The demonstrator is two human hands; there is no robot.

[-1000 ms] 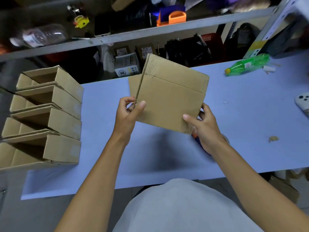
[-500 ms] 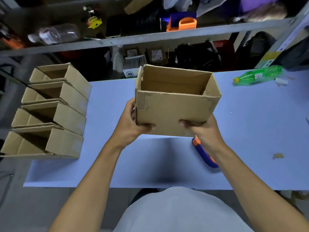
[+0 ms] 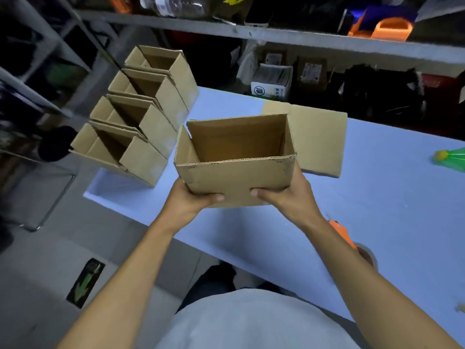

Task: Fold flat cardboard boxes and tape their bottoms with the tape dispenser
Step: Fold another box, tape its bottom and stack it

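- Since half a second earlier, you carried the opened cardboard box (image 3: 235,170) leftward, toward the row of folded boxes (image 3: 141,117).
- Your left hand (image 3: 187,201) and right hand (image 3: 289,195) gripped its lower corners above the table (image 3: 377,210), thumbs across the near wall, fingers hidden beneath.

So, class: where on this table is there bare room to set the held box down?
Bare table lies between the flat cardboard, green bottle and tape dispenser. Another patch lies under the held box. The left end is crowded with four folded boxes.
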